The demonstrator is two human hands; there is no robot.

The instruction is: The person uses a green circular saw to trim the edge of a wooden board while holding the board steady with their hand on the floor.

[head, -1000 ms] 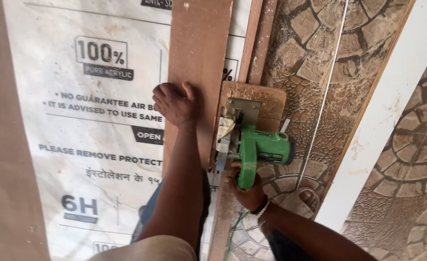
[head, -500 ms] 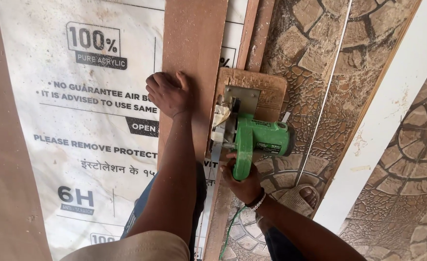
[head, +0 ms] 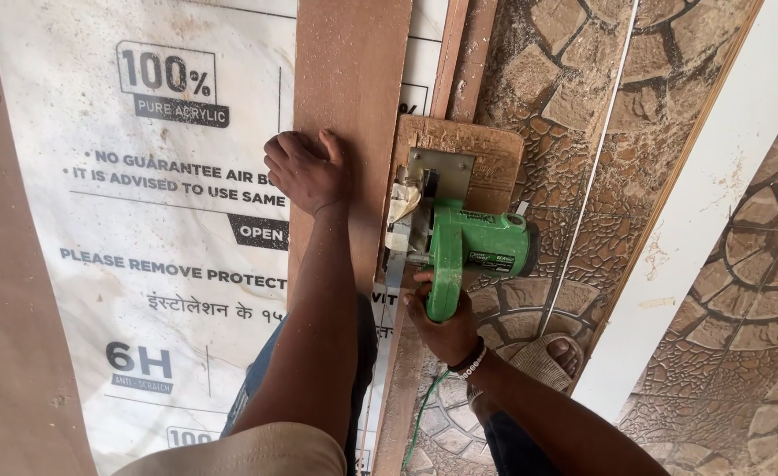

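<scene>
— Where is the green handheld power saw (head: 468, 251)?

— Right of the frame's middle, sitting on a small brown wooden base plate (head: 486, 154) beside the right edge of the long brown wooden board (head: 349, 97).

— What is the right hand (head: 442, 322) doing?

— Its fingers (head: 420, 295) are curled tight around the saw's green handle, just below the motor body.

— And the left hand (head: 305, 172)?

— It lies flat on the brown board, fingers pressed together, pointing toward the upper left of the frame.

— What lies under the board?

— A white protective sheet with dark printed lettering (head: 142, 264), filling the left half. At right there is a brown stone-patterned floor (head: 741, 370), crossed by a white strip (head: 715, 185). A sandalled foot (head: 552, 357) shows low, right of centre.
</scene>
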